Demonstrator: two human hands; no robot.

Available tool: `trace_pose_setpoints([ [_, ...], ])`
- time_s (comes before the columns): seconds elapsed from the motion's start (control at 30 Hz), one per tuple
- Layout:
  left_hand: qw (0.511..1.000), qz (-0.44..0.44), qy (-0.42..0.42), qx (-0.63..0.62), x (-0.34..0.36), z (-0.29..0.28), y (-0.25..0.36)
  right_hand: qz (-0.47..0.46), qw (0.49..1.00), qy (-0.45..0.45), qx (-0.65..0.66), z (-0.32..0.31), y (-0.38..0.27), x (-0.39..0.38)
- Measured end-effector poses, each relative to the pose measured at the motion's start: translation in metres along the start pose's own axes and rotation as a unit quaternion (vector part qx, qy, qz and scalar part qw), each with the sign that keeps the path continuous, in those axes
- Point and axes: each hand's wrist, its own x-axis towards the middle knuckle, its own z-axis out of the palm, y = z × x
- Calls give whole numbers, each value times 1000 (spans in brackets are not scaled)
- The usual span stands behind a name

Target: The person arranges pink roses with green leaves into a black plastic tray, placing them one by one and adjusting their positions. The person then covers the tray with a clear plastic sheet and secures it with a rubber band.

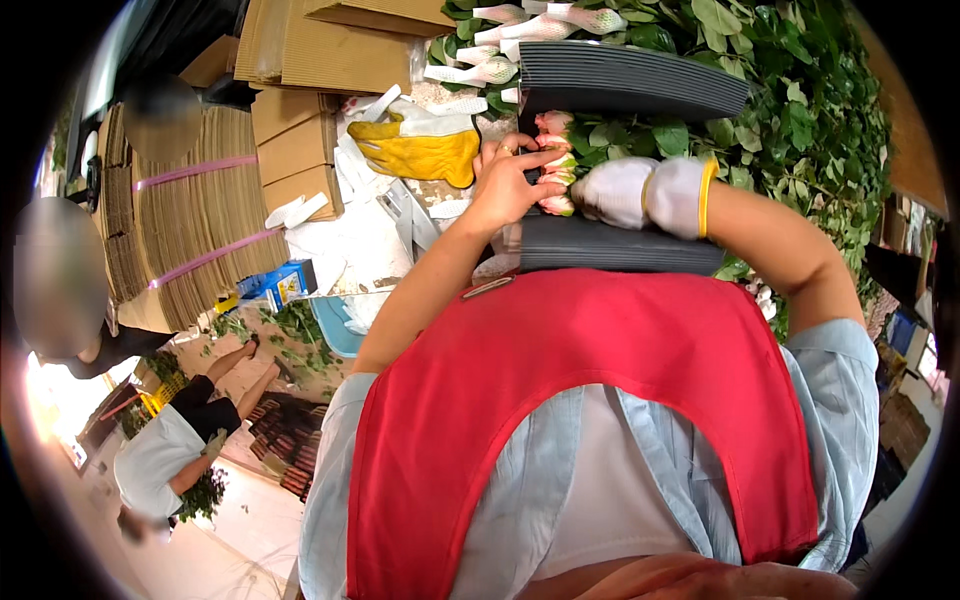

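white-gloved right hand: reaches in from the right, fingertips at the leaf side of the rose heads; fingers mostly bunched out of sight, so cannot tell how far open or whether it grips anything.
left hand: bare, ring on one finger, fingers spread and slightly bent, tips laid on the rose heads from the left; no closed grip seen.
rose heads: pink-white with some green, in a short row between the two hands, between the two corrugated stacks.
near corrugated stack: dark grey, just below the right hand, by the apron.
far corrugated stack: dark grey, beyond the roses.
netted buds: white mesh sleeves, beside the far stack, left end.
leaves: green mass along the right side.
work glove: yellow and white, lying left of the left hand.
red apron: on the wearer, over a light blue shirt.
cardboard: bundled with pink straps, far left.
blue box: near the cardboard.
tub: light blue, partly behind the left forearm.
co-worker: pale top, lower left, well apart.
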Motion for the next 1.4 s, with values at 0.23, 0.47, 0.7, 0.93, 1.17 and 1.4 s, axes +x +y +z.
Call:
trace_pose_setpoints([
  [0.23, 1000, 9, 7, 22, -5, 2, 0, -9, 988, 113, -100, -36, -27, -55],
  [0.47, 998, 34, 35, 47, -8, 17, -9, 206, 952, 209, -89, -91, -19, -37],
  [0.7, 998, 28, 42, 44, -16, 8, -12, -164, 774, 588, -170, -292, -171, 36],
  [0.93, 996, 76, 42, 3, -10, 20, -15, -48, 784, 530, -318, -381, -183, 162],
  [1.17, 818, 101, -87, -560, -28, -60, 14, -85, 862, 488, -107, -171, -75, -111],
  [1.4, 930, -186, -90, -305, 3, -28, 21, 57, 974, 211, -62, -51, -45, -133],
])
